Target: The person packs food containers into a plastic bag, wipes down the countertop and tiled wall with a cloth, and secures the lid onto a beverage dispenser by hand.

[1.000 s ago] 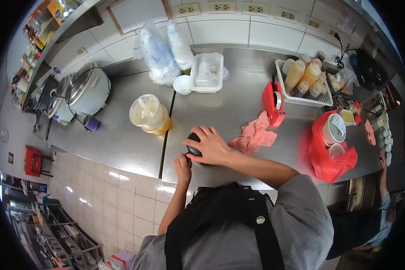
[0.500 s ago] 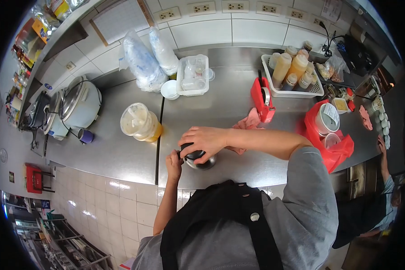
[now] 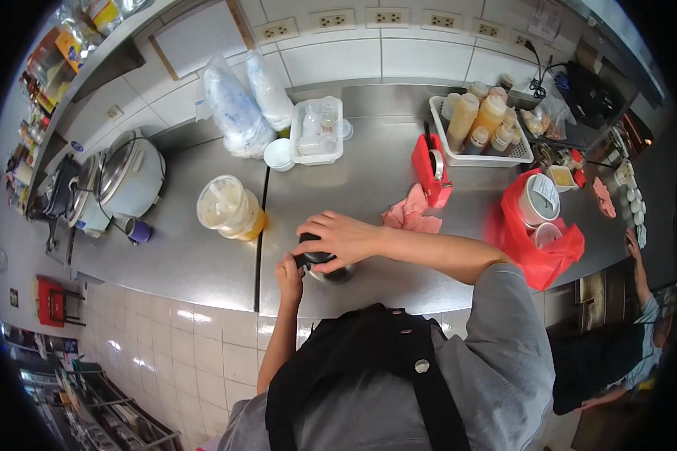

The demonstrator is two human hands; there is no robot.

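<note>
On the steel counter (image 3: 316, 301), close to its front edge, stands a round metal jug (image 3: 337, 276) with a black top and a black side handle. My right hand (image 3: 337, 239) lies over the black top, its fingers curled around it from above. Beside it, my left hand (image 3: 289, 278) is closed on the handle at the left. The hands hide most of the jug, so its exact kind is hard to make out. To the left stands a clear plastic container (image 3: 226, 204) with amber contents. A pink cloth (image 3: 412, 210) lies beyond my right forearm.
A red tape dispenser (image 3: 432, 177), a white basket of sauce bottles (image 3: 496, 159) and a red plastic bag with tubs (image 3: 564, 246) are on the right. Behind are a basket of clear cups (image 3: 302, 150) and wrapped stacks (image 3: 233, 109). Rice cookers (image 3: 139, 180) stand left; a co-worker (image 3: 609, 353) is at right.
My right forearm sits slightly lower, and more of the pink cloth shows. Both hands keep their places on the jug. The whole view has shifted slightly.
</note>
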